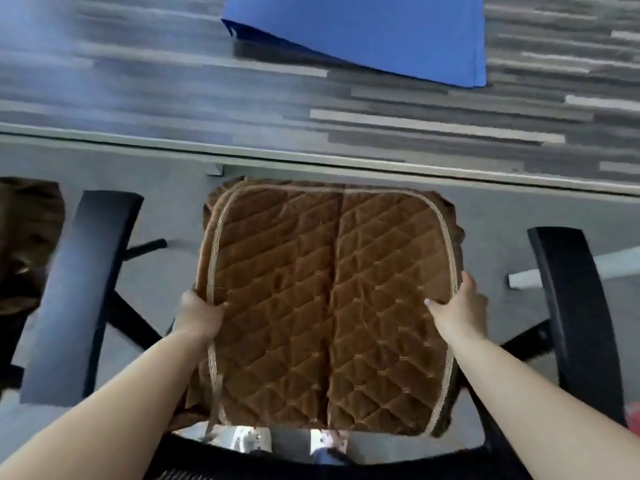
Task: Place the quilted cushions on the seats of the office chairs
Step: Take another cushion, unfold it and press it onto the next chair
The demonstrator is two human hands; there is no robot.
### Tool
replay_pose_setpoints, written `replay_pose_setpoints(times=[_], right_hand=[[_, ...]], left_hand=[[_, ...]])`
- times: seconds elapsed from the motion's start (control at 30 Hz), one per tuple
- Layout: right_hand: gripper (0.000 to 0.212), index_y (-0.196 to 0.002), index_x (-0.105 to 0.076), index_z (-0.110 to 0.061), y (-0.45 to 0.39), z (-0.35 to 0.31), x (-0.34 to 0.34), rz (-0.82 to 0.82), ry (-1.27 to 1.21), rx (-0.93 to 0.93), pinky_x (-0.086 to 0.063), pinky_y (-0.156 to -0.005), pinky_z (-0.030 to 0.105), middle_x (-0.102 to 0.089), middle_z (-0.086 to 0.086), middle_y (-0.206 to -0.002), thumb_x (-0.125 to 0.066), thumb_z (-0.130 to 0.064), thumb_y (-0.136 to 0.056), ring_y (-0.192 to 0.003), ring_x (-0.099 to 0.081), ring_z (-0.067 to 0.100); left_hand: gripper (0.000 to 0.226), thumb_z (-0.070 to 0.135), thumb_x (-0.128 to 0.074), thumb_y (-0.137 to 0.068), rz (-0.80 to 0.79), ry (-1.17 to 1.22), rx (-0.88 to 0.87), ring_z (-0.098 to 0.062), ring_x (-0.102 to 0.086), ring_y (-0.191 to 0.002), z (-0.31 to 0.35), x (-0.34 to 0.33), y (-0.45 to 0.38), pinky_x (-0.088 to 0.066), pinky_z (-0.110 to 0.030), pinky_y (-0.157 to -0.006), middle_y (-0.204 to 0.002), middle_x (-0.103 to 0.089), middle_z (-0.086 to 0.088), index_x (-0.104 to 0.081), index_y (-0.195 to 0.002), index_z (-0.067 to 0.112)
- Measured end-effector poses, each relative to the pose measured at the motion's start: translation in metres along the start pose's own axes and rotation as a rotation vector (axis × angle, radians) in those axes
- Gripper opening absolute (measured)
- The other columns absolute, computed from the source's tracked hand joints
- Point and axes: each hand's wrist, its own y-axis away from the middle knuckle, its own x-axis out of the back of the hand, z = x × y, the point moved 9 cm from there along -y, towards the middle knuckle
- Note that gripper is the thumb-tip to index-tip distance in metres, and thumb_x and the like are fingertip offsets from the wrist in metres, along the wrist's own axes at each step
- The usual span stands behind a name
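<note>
A brown quilted cushion is lying flat over the seat of an office chair, between the left armrest at nine o'clock and the right armrest at three o'clock. The left hand is closing its fingers on the cushion's left piped edge, and the right hand is gripping the right edge. A blue bag is sitting on the striped carpet at twelve o'clock.
</note>
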Motion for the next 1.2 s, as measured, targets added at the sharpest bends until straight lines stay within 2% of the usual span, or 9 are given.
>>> replay_pose_setpoints(times=[0.1,0.27,0.37,0.43,0.53,0.67,0.77,0.9,1.2], right_hand=[[0.084,-0.15,-0.019,-0.021,0.0,0.022,-0.018,-0.02,0.031,-0.004,-0.047,-0.094,0.046,-0.04,0.021,-0.138,-0.07,-0.017,-0.084,-0.119,-0.053,0.039],[0.08,-0.146,-0.029,-0.02,0.002,0.034,-0.023,0.001,0.02,0.034,-0.05,-0.095,0.048,-0.045,0.019,-0.131,-0.074,-0.016,-0.079,-0.11,-0.059,0.04],[0.08,-0.144,-0.032,-0.019,0.0,0.034,-0.025,-0.008,0.006,0.021,-0.049,-0.096,0.049,-0.047,0.019,-0.131,-0.076,-0.016,-0.077,-0.111,-0.058,0.039],[0.076,-0.142,-0.035,-0.018,-0.001,0.027,-0.022,0.017,0.046,0.055,-0.048,-0.097,0.049,-0.048,0.019,-0.132,-0.076,-0.019,-0.077,-0.118,-0.053,0.039],[0.08,-0.146,-0.03,-0.019,0.009,-0.006,-0.022,0.036,0.183,0.233,-0.037,-0.107,0.047,-0.035,0.016,-0.148,-0.073,-0.026,-0.08,-0.137,-0.034,0.033],[0.082,-0.149,-0.02,-0.032,0.032,-0.067,-0.062,-0.123,0.38,0.54,-0.021,-0.115,0.055,-0.01,0.005,-0.16,-0.068,-0.039,-0.082,-0.148,-0.007,0.027],[0.089,-0.15,-0.008,-0.037,0.031,-0.083,-0.098,-0.239,0.535,0.578,-0.014,-0.113,0.063,0.007,0.003,-0.161,-0.066,-0.045,-0.083,-0.148,0.007,0.028],[0.091,-0.15,-0.002,-0.038,0.014,-0.082,-0.125,-0.237,0.643,0.551,-0.013,-0.108,0.069,0.012,0.006,-0.16,-0.063,-0.046,-0.084,-0.147,0.011,0.032],[0.092,-0.15,0.001,-0.037,0.047,-0.05,-0.111,-0.355,0.642,0.544,-0.015,-0.113,0.063,0.018,0.001,-0.159,-0.062,-0.048,-0.084,-0.147,0.014,0.028]], left_hand=[[0.059,0.019,-0.069,-0.084,-0.04,-0.054,0.007,-0.042,-0.052,-0.118,-0.021,-0.012,-0.012,-0.044,-0.052,-0.101,-0.13,-0.054,-0.022,-0.04,-0.133,0.002],[0.051,0.016,-0.067,-0.086,-0.071,-0.098,0.059,-0.042,-0.057,-0.11,-0.041,-0.017,-0.013,-0.047,-0.046,-0.09,-0.123,-0.058,-0.023,-0.045,-0.129,-0.002],[0.062,0.019,-0.069,-0.084,-0.047,-0.155,0.046,-0.044,-0.052,-0.116,-0.036,-0.016,-0.007,-0.045,-0.05,-0.096,-0.131,-0.052,-0.025,-0.039,-0.136,0.001],[0.081,0.025,-0.07,-0.082,0.031,-0.282,-0.085,-0.044,-0.04,-0.129,-0.018,-0.013,0.004,-0.037,-0.053,-0.105,-0.144,-0.038,-0.023,-0.024,-0.148,0.012],[0.09,0.03,-0.07,-0.082,0.115,-0.471,-0.446,-0.038,-0.021,-0.142,0.035,-0.023,0.037,-0.026,-0.051,-0.113,-0.155,-0.02,-0.013,-0.014,-0.152,0.024],[0.093,0.037,-0.067,-0.084,0.017,-0.725,-0.683,-0.031,0.003,-0.149,0.083,-0.071,0.054,-0.014,-0.055,-0.117,-0.161,0.0,-0.004,-0.005,-0.152,0.034],[0.098,0.039,-0.07,-0.082,-0.042,-0.82,-0.649,-0.033,0.011,-0.148,0.084,-0.095,0.038,-0.013,-0.063,-0.113,-0.162,0.009,-0.004,-0.001,-0.151,0.037],[0.096,0.037,-0.069,-0.083,-0.083,-0.865,-0.554,-0.036,0.013,-0.147,0.075,-0.113,0.009,-0.013,-0.066,-0.112,-0.161,0.011,-0.006,-0.002,-0.151,0.038],[0.094,0.035,-0.068,-0.083,-0.104,-0.915,-0.545,-0.034,0.005,-0.148,0.05,-0.101,0.04,-0.023,-0.061,-0.113,-0.162,0.006,-0.006,-0.005,-0.152,0.035]])
